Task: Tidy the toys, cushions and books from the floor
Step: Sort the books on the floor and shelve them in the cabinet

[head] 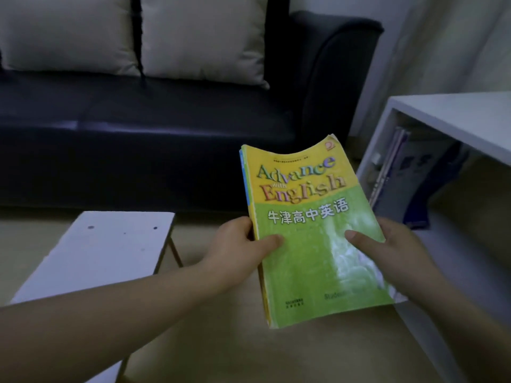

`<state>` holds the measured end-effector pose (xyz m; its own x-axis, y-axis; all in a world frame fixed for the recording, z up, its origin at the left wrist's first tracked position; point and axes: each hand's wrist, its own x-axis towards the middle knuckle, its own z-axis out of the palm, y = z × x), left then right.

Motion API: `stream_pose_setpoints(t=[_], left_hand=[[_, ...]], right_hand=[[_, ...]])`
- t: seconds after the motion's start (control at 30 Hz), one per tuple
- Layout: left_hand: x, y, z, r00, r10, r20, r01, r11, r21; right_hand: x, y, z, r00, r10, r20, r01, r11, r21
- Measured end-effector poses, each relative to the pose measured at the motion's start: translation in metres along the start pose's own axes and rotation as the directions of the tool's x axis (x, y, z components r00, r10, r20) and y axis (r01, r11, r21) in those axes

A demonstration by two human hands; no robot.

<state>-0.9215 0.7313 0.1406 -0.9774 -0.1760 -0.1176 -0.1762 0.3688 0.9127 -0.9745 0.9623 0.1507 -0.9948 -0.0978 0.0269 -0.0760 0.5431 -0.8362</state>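
You held one worn yellow-green book (312,230), "Advance with English", just left of the white shelf (456,111), left hand (240,244) and right hand (401,244) both gripping its side edges, thumbs on the cover.

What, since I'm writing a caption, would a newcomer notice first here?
The bright yellow-and-green paperback textbook at centre, gripped by the left hand at its left edge and the right hand at its right. Behind stands a dark sofa with cream cushions; a white shelf unit holding books is at right.
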Motion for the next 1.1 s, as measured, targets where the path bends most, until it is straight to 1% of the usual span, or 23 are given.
stream_pose_setpoints(t=[0.07,0.17,0.33,0.43,0.5,0.63,0.7,0.77,0.8,0.9,1.03,1.1], left_hand=[[0.004,-0.001,0.015,0.999,-0.006,0.042,0.007,1.000,-0.025],[0.011,-0.002,0.043,0.993,0.006,0.115,0.001,0.998,-0.058],[0.027,-0.003,0.085,0.965,0.079,0.252,-0.090,0.995,0.033],[0.039,-0.008,0.108,0.946,0.102,0.309,-0.129,0.989,0.067],[0.045,-0.010,0.120,0.936,0.110,0.335,-0.148,0.985,0.092],[0.052,-0.011,0.143,0.910,0.119,0.397,-0.180,0.976,0.120],[0.054,-0.015,0.156,0.916,0.109,0.385,-0.180,0.972,0.153],[0.053,-0.018,0.167,0.920,0.080,0.384,-0.167,0.965,0.200],[0.054,-0.016,0.170,0.924,0.080,0.375,-0.170,0.962,0.212],[0.065,-0.007,0.181,0.924,0.109,0.368,-0.196,0.958,0.209],[0.091,0.006,0.191,0.932,0.135,0.336,-0.214,0.954,0.211],[0.104,0.012,0.196,0.936,0.154,0.318,-0.230,0.948,0.219]], right_hand=[[-0.002,0.016,-0.005,0.999,0.030,-0.041,-0.032,0.999,-0.036],[-0.010,0.041,-0.014,0.987,0.062,-0.146,-0.074,0.994,-0.077],[-0.019,0.074,-0.024,0.942,0.106,-0.319,-0.169,0.970,-0.175],[-0.021,0.087,-0.029,0.916,0.143,-0.375,-0.239,0.946,-0.222],[-0.027,0.097,-0.030,0.896,0.175,-0.408,-0.282,0.934,-0.220],[-0.040,0.117,-0.033,0.843,0.258,-0.473,-0.361,0.922,-0.142],[-0.046,0.129,-0.028,0.816,0.300,-0.495,-0.382,0.922,-0.071],[-0.054,0.142,-0.023,0.772,0.341,-0.536,-0.390,0.920,0.023],[-0.054,0.144,-0.023,0.763,0.337,-0.551,-0.376,0.926,0.046],[-0.039,0.148,-0.035,0.754,0.317,-0.576,-0.366,0.930,0.034],[-0.006,0.154,-0.042,0.707,0.284,-0.647,-0.324,0.944,0.061],[0.010,0.157,-0.044,0.673,0.309,-0.672,-0.319,0.941,0.112]])
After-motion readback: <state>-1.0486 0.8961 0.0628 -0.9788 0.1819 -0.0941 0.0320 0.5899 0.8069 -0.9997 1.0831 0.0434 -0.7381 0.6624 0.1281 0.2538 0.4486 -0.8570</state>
